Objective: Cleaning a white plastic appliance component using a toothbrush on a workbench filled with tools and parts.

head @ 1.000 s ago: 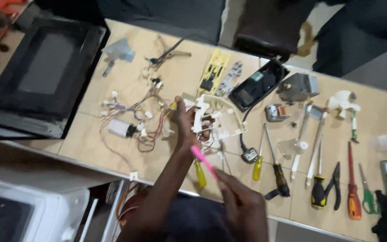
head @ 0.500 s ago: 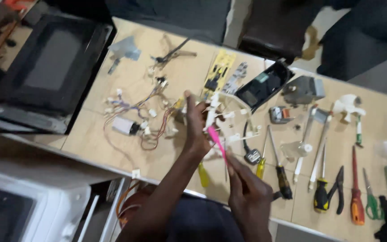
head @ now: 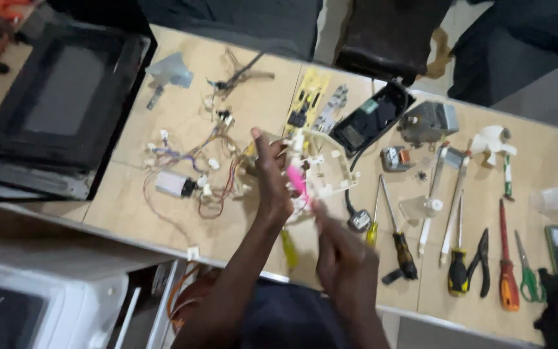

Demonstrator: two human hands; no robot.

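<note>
My left hand [head: 270,178] grips a white plastic frame part [head: 323,169] lifted over the middle of the wooden table [head: 182,113]. My right hand [head: 343,258] holds a pink-handled tool [head: 297,183] whose tip points into that frame. Both hands meet just in front of me. A tangle of coloured wires with a small white block [head: 185,181] lies to the left of my left hand.
A black microwave door [head: 53,103] rests at the far left. A yellow circuit board [head: 308,103], a black box [head: 372,119] and a motor [head: 429,123] lie behind. Several screwdrivers [head: 398,239], pliers [head: 482,258] and green scissors [head: 527,271] line the right. A white appliance [head: 40,304] stands below left.
My right hand has moved up and left, bringing the pink tool into the white frame. My left hand has lifted the frame slightly. The camera has shifted a little.
</note>
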